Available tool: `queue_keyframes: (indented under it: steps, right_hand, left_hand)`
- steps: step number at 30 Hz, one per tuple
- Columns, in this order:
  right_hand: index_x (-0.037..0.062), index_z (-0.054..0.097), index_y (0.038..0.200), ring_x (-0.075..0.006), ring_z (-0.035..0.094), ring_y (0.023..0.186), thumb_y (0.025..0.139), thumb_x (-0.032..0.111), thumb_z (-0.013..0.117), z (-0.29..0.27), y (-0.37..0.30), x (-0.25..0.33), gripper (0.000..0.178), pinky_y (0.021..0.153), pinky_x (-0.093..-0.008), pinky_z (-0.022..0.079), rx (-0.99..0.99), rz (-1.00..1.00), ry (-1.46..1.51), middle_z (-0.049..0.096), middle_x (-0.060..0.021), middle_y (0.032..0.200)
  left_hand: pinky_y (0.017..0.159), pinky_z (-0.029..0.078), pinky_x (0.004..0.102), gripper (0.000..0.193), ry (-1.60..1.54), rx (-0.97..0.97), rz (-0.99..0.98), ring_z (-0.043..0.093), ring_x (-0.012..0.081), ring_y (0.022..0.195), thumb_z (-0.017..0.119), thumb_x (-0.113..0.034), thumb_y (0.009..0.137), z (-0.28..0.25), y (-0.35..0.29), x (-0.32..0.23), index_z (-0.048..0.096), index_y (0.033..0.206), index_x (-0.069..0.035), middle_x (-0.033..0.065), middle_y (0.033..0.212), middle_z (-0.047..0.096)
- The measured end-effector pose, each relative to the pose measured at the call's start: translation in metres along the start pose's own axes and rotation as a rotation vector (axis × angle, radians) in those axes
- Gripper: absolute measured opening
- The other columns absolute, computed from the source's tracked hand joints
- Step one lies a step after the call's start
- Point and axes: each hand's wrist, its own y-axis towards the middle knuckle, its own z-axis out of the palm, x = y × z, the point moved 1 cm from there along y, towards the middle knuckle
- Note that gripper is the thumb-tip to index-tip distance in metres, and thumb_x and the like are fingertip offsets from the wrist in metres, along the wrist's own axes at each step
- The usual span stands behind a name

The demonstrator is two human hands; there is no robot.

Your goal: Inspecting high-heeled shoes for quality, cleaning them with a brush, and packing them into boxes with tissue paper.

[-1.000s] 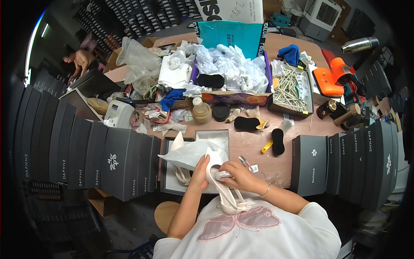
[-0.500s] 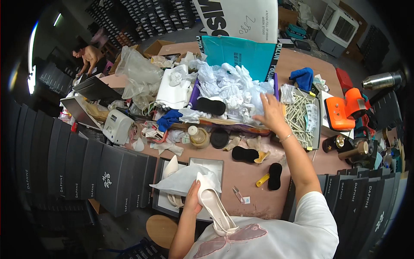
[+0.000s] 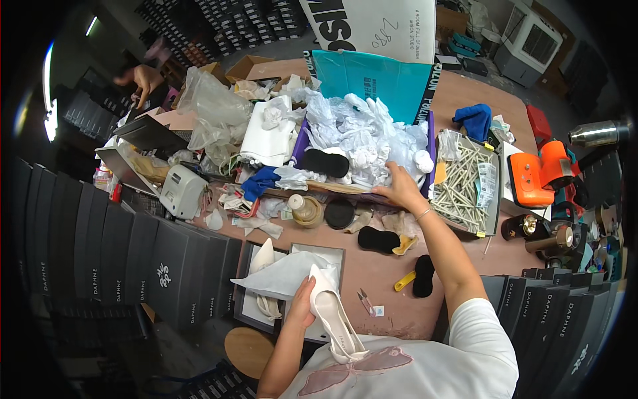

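Observation:
My left hand (image 3: 303,307) is closed around the side of a white pointed-toe shoe (image 3: 327,307), its toe aimed away from me. Beneath it lies an open dark shoebox (image 3: 240,292), where a matching white shoe (image 3: 262,258) is partly covered by a sheet of white tissue paper (image 3: 289,278). My right hand (image 3: 403,189) is at the near right edge of a purple-edged bin (image 3: 431,143) heaped with crumpled white paper (image 3: 362,130). Its thumb and forefinger are apart beside the paper, and the other fingers are partly hidden.
Right of the bin stands a tray of pale sticks (image 3: 458,179), with an orange device (image 3: 531,178) beyond. Black sponge-like pads (image 3: 423,276), small snips (image 3: 366,301) and a jar (image 3: 306,211) lie on the table. Stacked shoeboxes (image 3: 179,272) flank both sides. Another person (image 3: 147,83) works far left.
My right hand has come down and nearer, from above the paper to the bin's near edge. The left hand still holds the shoe, nearly unmoved. The view has shifted slightly.

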Motion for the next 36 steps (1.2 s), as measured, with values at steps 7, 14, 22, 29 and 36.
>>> queue_keyframes:
  steps: [7,14,22,29,36]
  right_hand:
    - [0.0017,0.047,0.124,-0.0259,0.061,0.092,0.074,0.011,0.063,-0.021,-0.025,0.031,0.054,0.082,-0.0339,0.048,-0.218,0.015,0.375,0.060,-0.0168,0.108]
    - [0.0034,0.058,0.113,-0.0144,0.055,0.102,0.072,-0.001,0.059,-0.018,-0.168,0.124,0.041,0.084,-0.0280,0.047,0.313,0.052,1.121,0.056,-0.0062,0.115]
    - [0.0057,0.059,0.106,-0.0309,0.054,0.097,0.070,0.005,0.066,0.008,-0.255,0.227,0.037,0.081,-0.0392,0.047,0.313,-0.453,0.217,0.054,-0.0127,0.112]
    - [0.0116,0.064,0.105,-0.0254,0.051,0.102,0.074,0.012,0.065,0.040,-0.282,0.251,0.032,0.082,-0.0368,0.040,0.191,-0.559,-0.035,0.056,-0.0078,0.109]
    - [0.0044,0.052,0.123,-0.0337,0.055,0.102,0.063,0.018,0.083,0.058,-0.274,0.275,0.069,0.086,-0.0400,0.047,-0.074,-0.218,0.317,0.054,-0.0160,0.114]
  left_hand:
    - [0.093,0.047,0.0364,0.043,0.001,0.029,0.084,0.055,0.0219,0.110,0.046,-0.026,0.099,0.000,-0.013,-0.007,0.039,0.134,-0.003,0.0120,0.121,0.054]
    - [0.096,0.045,0.0340,0.045,-0.033,0.098,0.095,0.054,0.0205,0.115,0.046,-0.026,0.099,-0.006,-0.025,-0.004,0.037,0.136,-0.003,0.0110,0.127,0.052]
    - [0.098,0.045,0.0366,0.048,0.028,0.319,0.155,0.055,0.0226,0.115,0.034,-0.040,0.102,-0.016,-0.047,-0.009,0.040,0.135,-0.005,0.0123,0.127,0.053]
    - [0.094,0.048,0.0353,0.056,0.032,0.391,0.104,0.057,0.0214,0.111,0.031,-0.048,0.101,-0.039,-0.054,-0.008,0.041,0.133,-0.003,0.0132,0.122,0.055]
    - [0.095,0.049,0.0389,0.058,0.000,0.489,0.093,0.057,0.0242,0.112,0.029,-0.050,0.100,-0.045,-0.060,-0.042,0.040,0.135,-0.004,0.0134,0.124,0.055]
